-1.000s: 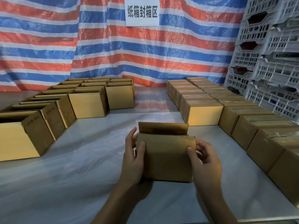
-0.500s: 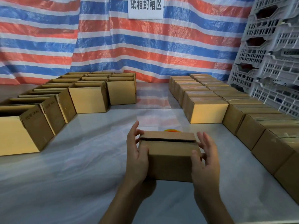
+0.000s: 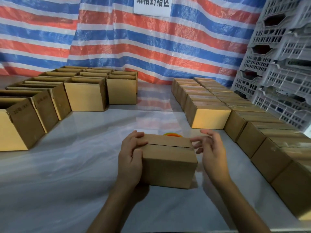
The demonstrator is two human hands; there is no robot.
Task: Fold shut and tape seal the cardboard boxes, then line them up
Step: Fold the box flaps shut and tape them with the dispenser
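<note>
So the small brown cardboard box in play sits on the pale plastic-covered table, dead centre and close to the person. Its top flaps are folded down and meet along a dark seam running across the lid, but I can't see any tape on that seam, so I'd call this one folded, not sealed.

The left hand is wrapped around the box's left end, thumb along the front and fingers curled over the top edge, pinning the flaps flat. The right hand is off the box, just beside its right end, fingers loosely spread and holding nothing.

Right behind the box an orange round thing peeks out. Probably the tape roll, but most of it is hidden, so that's a guess. If so, grabbing it looks like the next job.

Progress-wise: on the right there's a long double row of closed shiny-topped cardboard boxes, packed side by side and running back toward the striped red, white and blue tarp, next to stacked grey plastic crates. Those look done. On the left, a cluster of open-topped cardboard boxes remains unfolded. Hard to count either group, but plenty's left.
</note>
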